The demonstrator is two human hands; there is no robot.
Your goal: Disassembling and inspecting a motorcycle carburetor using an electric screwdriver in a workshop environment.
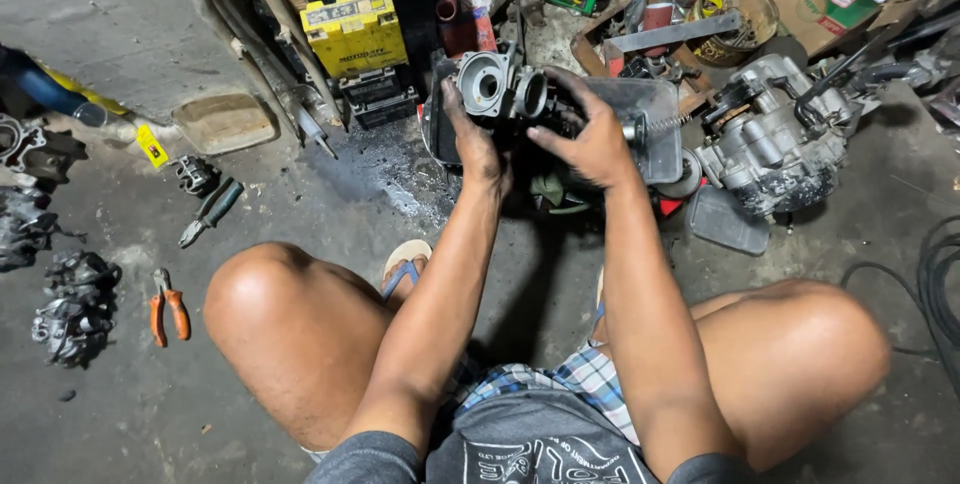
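Carburetor (500,86) between both hands, engine block (770,139) to its right, pliers (168,306) on floor far left.

A squatting person holds a grey cast-metal carburettor body with round bores (497,86) in both hands above the concrete floor (330,204). The left hand (475,139) grips its near side; the right hand (592,134) curls its fingers (560,84) over the top, perhaps onto a dark part behind. A grimy silver engine block (770,139) sits just right, orange-handled pliers (168,306) well left.
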